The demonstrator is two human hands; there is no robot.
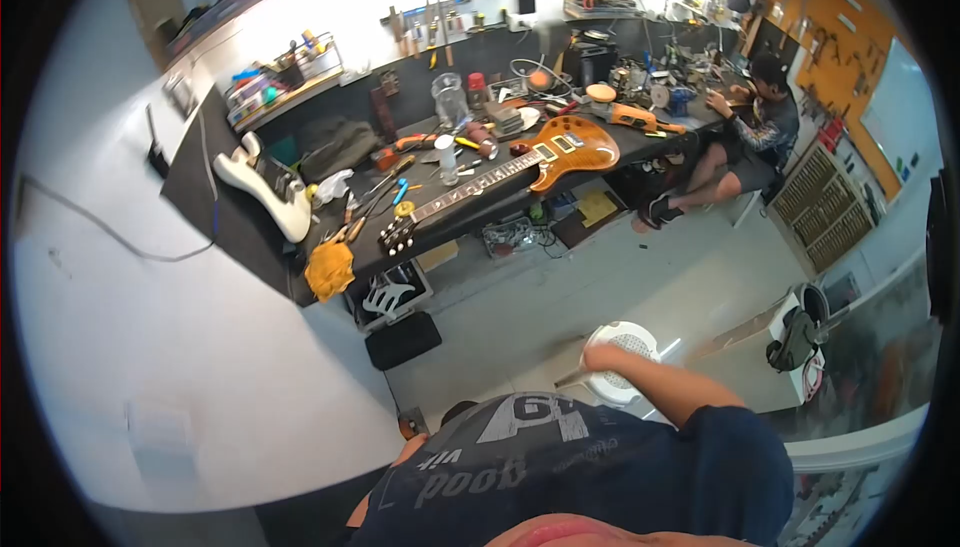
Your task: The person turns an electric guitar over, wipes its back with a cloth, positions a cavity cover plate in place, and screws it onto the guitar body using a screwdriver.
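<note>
My right hand (604,356) is in front of my shirt, over the white stool (640,332). Its fingers look closed, and a thin, blurred piece (572,379) juts out on the left; its kind is unclear. Of my left arm only a strip of forearm (410,449) shows beside the dark shirt, so the left fingers are hidden. Farther off, an amber electric guitar (577,150) lies face up across the workbench, its headstock (396,237) at the front edge. A white guitar body (262,187) rests at the bench's left end.
A yellow cloth (330,269) hangs over the bench corner. Under the bench stand a bin (390,297) and a black case (403,340). At the far right a seated co-worker (765,127) works at the bench. A slatted cabinet (825,205) stands behind them.
</note>
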